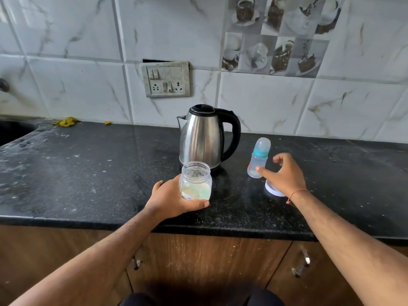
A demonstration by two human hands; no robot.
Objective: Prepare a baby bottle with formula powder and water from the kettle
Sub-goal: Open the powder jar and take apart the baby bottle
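Observation:
A clear plastic formula jar (195, 181) with no lid stands on the black counter (88, 173); my left hand (172, 200) grips it around its lower part. A steel kettle (203, 135) with a black handle stands right behind the jar. To the right stands a small baby bottle (258, 157) with a teal ring and a clear cap. My right hand (284, 173) hovers beside the bottle with fingers spread, the thumb tip at the bottle's base. A white lid (272, 189) lies flat on the counter, partly hidden under my right hand.
A sink (13, 131) is cut into the counter at the far left, with yellow scraps (66, 122) near the wall. A switch and socket panel (166, 79) is on the tiled wall above the kettle. Wooden cabinet doors with metal handles (301, 263) are below the counter edge.

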